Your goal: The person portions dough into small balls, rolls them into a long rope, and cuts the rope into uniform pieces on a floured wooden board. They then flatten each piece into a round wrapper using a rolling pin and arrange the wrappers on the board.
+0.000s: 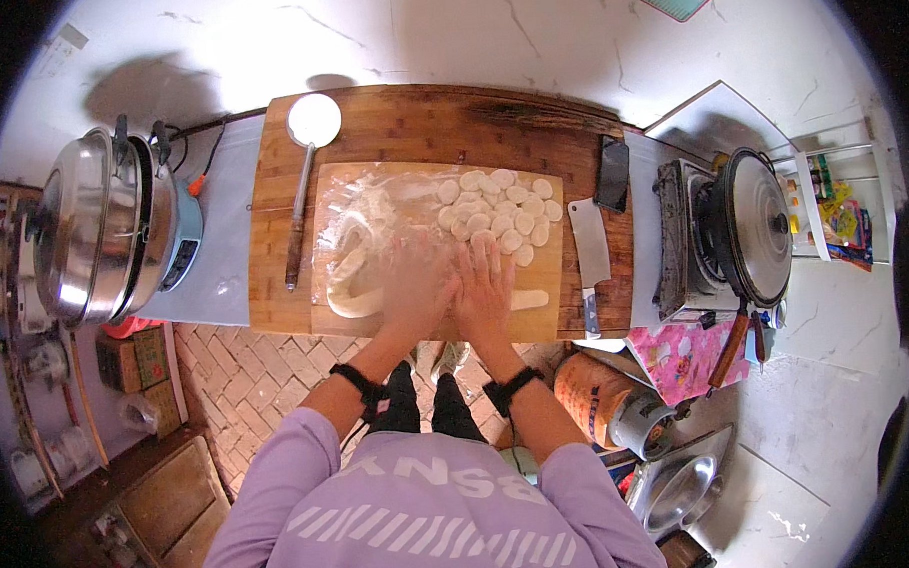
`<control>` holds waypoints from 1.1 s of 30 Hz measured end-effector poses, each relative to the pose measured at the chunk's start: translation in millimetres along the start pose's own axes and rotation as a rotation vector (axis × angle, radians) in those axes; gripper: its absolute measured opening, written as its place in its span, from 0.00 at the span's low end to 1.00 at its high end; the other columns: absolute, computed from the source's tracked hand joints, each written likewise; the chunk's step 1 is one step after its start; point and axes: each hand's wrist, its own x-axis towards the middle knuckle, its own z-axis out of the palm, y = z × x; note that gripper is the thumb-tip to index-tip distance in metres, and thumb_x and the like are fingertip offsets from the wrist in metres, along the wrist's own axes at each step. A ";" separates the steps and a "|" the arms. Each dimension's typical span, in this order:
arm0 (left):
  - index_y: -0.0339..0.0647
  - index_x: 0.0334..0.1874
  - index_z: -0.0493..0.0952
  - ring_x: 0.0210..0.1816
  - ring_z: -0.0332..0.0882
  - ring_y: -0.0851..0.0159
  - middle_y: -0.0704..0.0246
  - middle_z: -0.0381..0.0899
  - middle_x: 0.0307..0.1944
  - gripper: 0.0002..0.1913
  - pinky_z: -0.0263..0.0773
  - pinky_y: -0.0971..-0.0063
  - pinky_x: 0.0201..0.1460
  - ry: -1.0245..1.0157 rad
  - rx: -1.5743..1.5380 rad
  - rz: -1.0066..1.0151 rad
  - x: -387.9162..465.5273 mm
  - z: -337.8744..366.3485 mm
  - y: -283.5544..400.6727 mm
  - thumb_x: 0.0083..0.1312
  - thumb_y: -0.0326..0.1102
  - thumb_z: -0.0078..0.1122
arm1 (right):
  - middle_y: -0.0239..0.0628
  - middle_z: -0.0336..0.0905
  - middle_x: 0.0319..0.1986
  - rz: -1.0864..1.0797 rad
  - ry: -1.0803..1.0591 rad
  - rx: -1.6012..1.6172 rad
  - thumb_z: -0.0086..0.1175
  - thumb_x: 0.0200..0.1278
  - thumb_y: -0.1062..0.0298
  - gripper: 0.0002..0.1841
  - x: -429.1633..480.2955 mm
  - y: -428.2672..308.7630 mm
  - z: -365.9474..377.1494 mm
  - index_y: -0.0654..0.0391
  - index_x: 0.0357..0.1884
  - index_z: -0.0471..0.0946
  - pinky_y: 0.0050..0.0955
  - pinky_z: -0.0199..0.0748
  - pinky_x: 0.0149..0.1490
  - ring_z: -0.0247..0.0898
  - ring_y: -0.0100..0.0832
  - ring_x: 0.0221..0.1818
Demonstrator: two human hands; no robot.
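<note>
My left hand (421, 281), blurred, lies palm down over a roll of dough (350, 295) that curves at the left of the floured wooden board (420, 172). Beside it my right hand (484, 283) rests flat, fingers spread a little, on the dough strip (530, 299), whose end shows to its right. What lies under both palms is hidden. Many small round dough discs (504, 207) are heaped just beyond my right fingertips. Loose flour (369, 200) covers the board's left part.
A cleaver (590, 242) and a black phone (612, 173) lie right of the board; a long-handled ladle (314, 120) lies left. A lidded pan (757, 228) sits on the stove at right, a steel steamer pot (92, 229) at far left. Below right stands a gas cylinder (640, 425).
</note>
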 end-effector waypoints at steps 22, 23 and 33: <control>0.55 0.77 0.65 0.80 0.46 0.39 0.55 0.51 0.81 0.37 0.39 0.38 0.80 0.290 0.030 0.038 -16.0 23.4 -58.3 0.67 0.59 0.59 | 0.48 0.53 0.78 0.110 0.039 -0.087 0.48 0.74 0.52 0.33 -11.2 60.7 2.2 0.55 0.77 0.62 0.58 0.38 0.80 0.43 0.52 0.81; 0.54 0.78 0.64 0.80 0.45 0.39 0.55 0.51 0.81 0.38 0.39 0.38 0.80 0.346 -0.005 0.051 -7.2 27.7 -62.5 0.67 0.58 0.59 | 0.48 0.53 0.78 0.149 0.035 -0.088 0.47 0.74 0.52 0.33 -1.6 64.4 4.9 0.55 0.77 0.62 0.58 0.38 0.80 0.43 0.52 0.81; 0.43 0.79 0.59 0.82 0.42 0.45 0.51 0.47 0.82 0.38 0.36 0.43 0.81 0.311 -0.238 0.004 -51.2 16.9 -68.5 0.71 0.52 0.57 | 0.45 0.54 0.78 0.086 -0.075 -0.126 0.47 0.76 0.51 0.32 -53.3 60.6 -6.2 0.55 0.76 0.63 0.57 0.39 0.79 0.46 0.50 0.80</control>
